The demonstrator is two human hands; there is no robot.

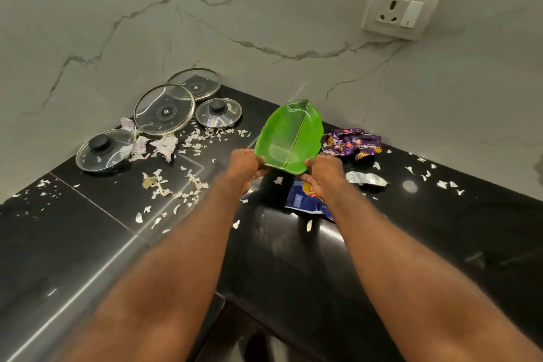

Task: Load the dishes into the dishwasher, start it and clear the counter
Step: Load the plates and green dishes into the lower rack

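Note:
A green leaf-shaped plate (289, 135) is lifted and tilted above the black counter (97, 214), its far end pointing at the wall. My left hand (245, 166) grips its near left rim. My right hand (324, 175) grips its near right rim. Several glass pan lids sit in the back left corner: one with a black knob (105, 150) nearest, a large one (164, 110) leaning, a small knobbed one (219, 112), and another (194, 84) against the wall.
Torn paper scraps and peels (164, 145) litter the counter. A purple wrapper (351, 142) lies right of the plate, a blue packet (305, 200) under my right wrist, a silver foil scrap (365, 179) beside it. A wall socket (402, 10) is up right.

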